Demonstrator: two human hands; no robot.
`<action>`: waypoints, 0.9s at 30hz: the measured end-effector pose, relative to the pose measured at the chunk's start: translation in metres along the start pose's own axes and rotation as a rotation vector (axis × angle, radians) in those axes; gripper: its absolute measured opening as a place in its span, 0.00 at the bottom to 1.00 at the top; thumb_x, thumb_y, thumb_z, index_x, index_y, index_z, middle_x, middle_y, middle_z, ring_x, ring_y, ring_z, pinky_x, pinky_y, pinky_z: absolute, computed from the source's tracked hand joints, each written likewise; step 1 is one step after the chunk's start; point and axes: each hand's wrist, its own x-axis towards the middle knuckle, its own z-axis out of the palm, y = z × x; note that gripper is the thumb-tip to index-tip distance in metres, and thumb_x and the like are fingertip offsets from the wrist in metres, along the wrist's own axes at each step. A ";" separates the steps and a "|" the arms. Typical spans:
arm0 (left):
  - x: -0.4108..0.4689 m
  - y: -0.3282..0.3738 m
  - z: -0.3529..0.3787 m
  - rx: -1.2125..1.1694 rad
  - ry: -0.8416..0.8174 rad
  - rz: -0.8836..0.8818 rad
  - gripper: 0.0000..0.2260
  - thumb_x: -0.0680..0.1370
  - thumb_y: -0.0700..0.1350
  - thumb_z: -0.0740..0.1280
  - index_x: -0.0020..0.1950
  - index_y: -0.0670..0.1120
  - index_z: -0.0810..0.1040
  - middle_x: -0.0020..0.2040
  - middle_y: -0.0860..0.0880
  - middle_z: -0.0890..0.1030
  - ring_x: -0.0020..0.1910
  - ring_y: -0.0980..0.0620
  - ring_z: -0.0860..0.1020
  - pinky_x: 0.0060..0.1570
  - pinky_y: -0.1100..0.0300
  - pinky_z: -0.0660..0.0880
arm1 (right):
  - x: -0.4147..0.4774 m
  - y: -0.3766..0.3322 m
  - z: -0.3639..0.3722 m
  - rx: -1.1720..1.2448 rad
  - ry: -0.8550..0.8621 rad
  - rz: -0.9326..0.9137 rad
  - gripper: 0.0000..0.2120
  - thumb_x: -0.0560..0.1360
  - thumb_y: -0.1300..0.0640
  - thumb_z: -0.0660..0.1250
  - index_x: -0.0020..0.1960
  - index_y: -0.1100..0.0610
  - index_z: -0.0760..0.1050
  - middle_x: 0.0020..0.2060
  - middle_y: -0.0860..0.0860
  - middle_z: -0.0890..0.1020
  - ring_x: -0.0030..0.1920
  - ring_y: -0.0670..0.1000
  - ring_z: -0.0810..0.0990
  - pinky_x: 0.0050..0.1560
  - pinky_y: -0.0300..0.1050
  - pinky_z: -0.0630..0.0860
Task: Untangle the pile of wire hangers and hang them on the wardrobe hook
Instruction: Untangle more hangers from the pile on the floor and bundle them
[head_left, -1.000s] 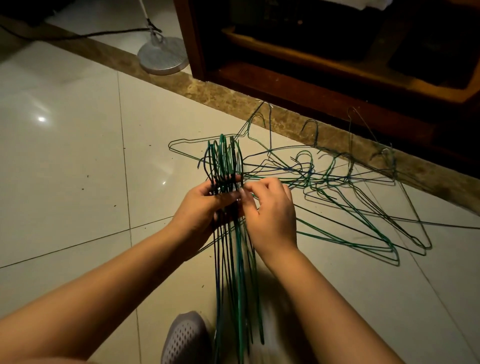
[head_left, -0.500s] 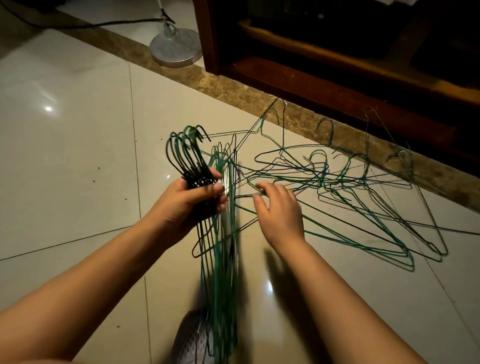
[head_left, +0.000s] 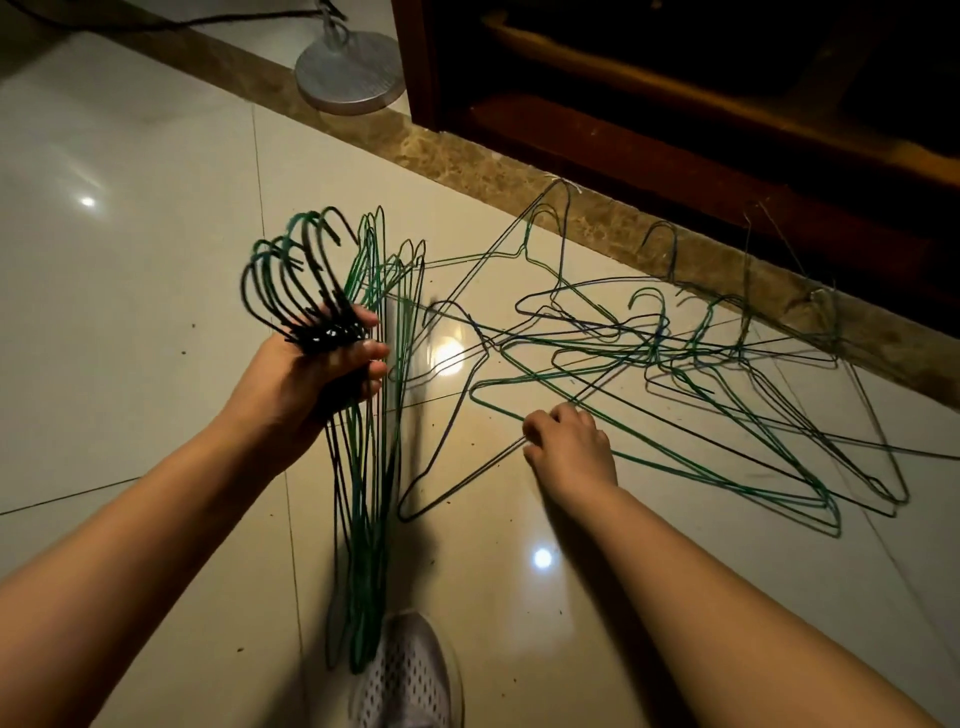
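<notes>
Hanger bunch (head_left: 359, 519) gripped by left hand (head_left: 306, 379); right hand (head_left: 569, 447) pinches pile (head_left: 658, 344).

One wide-angle camera, worn on the head, looks forward and down at the tiled floor (head_left: 130, 312), close above the left hand (head_left: 306, 374) and right hand (head_left: 571, 452); the wardrobe base (head_left: 675, 156) crosses the upper right.

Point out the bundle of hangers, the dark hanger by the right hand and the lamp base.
bundle of hangers (head_left: 363, 493): head view, green wires hanging down.
dark hanger (head_left: 465, 479): head view, its lower wire.
lamp base (head_left: 349, 73): head view, its round top.
</notes>
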 end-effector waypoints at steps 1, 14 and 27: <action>-0.001 0.001 -0.001 0.001 -0.020 0.011 0.08 0.72 0.37 0.63 0.49 0.47 0.75 0.39 0.49 0.79 0.37 0.56 0.80 0.37 0.65 0.78 | 0.001 -0.001 -0.001 -0.013 0.000 -0.004 0.12 0.77 0.51 0.61 0.59 0.49 0.72 0.58 0.52 0.73 0.60 0.54 0.68 0.58 0.47 0.66; 0.005 0.006 -0.022 0.013 0.089 0.003 0.10 0.74 0.35 0.61 0.52 0.47 0.75 0.46 0.47 0.78 0.38 0.57 0.81 0.40 0.64 0.79 | 0.047 -0.044 -0.023 0.579 0.089 0.170 0.24 0.77 0.59 0.57 0.72 0.51 0.62 0.71 0.52 0.65 0.67 0.54 0.67 0.63 0.44 0.65; 0.012 -0.008 -0.047 -0.054 0.093 -0.030 0.12 0.67 0.39 0.66 0.49 0.47 0.78 0.38 0.49 0.81 0.36 0.55 0.81 0.38 0.64 0.79 | 0.116 -0.077 -0.047 1.613 -0.008 0.701 0.05 0.79 0.61 0.58 0.53 0.57 0.70 0.37 0.53 0.72 0.36 0.47 0.70 0.31 0.37 0.68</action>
